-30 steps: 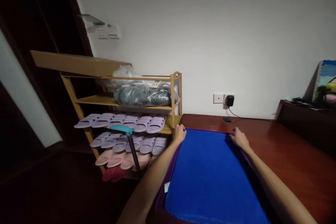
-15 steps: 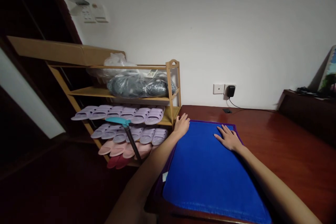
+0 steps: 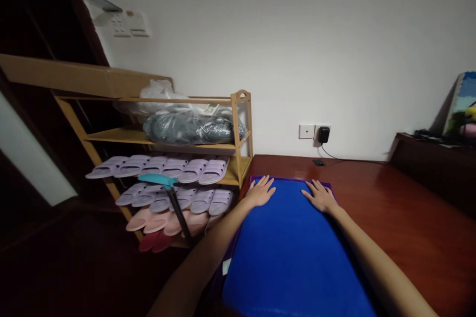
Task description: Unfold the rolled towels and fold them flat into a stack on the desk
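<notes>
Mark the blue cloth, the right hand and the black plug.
Blue cloth (image 3: pixel 297 252): head view, middle of its surface.
Right hand (image 3: pixel 322 199): head view, back of the hand.
Black plug (image 3: pixel 324 134): head view, front of its casing.

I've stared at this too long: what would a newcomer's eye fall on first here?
First, the bright blue cloth at the lower centre, with the person's left grip and right grip spread near its far edge. Then the rows of lilac slippers on the wooden rack to the left.

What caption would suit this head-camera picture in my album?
Left hand and right hand spread on a blue cloth, beside a wooden shoe rack holding slippers.
</notes>
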Demonstrator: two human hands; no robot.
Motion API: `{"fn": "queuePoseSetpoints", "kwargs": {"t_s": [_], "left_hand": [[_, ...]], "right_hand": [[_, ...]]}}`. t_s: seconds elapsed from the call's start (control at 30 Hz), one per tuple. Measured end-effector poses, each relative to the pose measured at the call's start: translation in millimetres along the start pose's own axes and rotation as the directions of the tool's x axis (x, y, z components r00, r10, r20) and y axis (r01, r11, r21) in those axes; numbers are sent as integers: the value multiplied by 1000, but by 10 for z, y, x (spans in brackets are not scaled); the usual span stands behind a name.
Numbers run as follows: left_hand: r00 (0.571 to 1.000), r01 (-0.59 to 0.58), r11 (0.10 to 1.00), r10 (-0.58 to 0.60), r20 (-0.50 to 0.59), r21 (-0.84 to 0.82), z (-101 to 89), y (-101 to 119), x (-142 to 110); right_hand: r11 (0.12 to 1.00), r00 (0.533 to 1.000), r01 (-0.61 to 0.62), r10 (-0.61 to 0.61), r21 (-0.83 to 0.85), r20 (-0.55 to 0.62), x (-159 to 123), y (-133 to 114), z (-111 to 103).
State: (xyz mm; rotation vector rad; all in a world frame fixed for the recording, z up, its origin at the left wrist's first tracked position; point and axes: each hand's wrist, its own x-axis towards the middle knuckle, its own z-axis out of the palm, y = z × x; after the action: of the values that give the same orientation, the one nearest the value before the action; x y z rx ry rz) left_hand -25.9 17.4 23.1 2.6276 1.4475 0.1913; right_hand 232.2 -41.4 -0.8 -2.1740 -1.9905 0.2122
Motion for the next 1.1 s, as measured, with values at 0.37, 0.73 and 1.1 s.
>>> {"fn": "queuePoseSetpoints", "kwargs": {"t_s": [0.37, 0.73, 1.1], "left_hand": [[985, -159, 987, 158, -69, -15, -253, 102, -752], [949, -315, 949, 314, -38, -28, -215, 214, -1467], [962, -269, 962, 271, 19, -53, -208, 305, -1650]], "right_hand": [[973, 974, 214, -219, 90, 55, -785, -44, -322], [848, 839, 513, -528, 129, 132, -1736, 129, -361], [844, 840, 530, -536, 88, 82, -1844, 152, -330]]}}
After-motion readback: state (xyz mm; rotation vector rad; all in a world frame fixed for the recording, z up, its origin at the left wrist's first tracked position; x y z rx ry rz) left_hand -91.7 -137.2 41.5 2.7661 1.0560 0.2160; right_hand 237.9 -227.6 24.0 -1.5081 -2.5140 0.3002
